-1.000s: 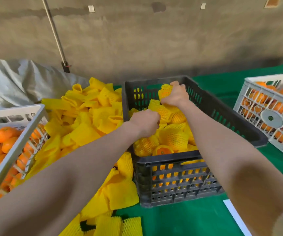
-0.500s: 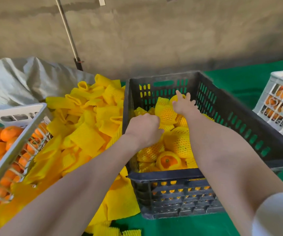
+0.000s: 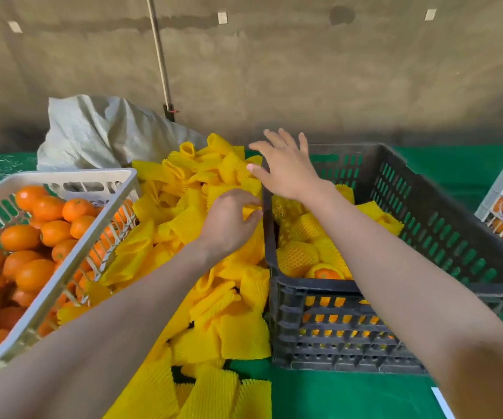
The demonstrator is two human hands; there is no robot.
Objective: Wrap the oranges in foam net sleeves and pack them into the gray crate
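The sleeves [image 3: 189, 225] heaped in the middle are yellow foam net, matt, with a ribbed, meshed surface. The gray crate [image 3: 334, 337] on the right is dull moulded plastic with slotted walls. The white basket [image 3: 93, 173] on the left is smoother plastic with a faint sheen. Its oranges [image 3: 20, 237] have glossy, finely pitted peel. The table cover [image 3: 334, 394] is matt green cloth, the far sack [image 3: 99, 131] is coarse and woven, and the wall [image 3: 304, 71] is rough and stained.

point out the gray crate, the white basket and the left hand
gray crate [image 3: 319, 343]: head view, front wall
white basket [image 3: 87, 176]: head view, far rim
left hand [image 3: 229, 226]: head view, back of hand, fingers pinching a foam net sleeve [image 3: 251, 211]
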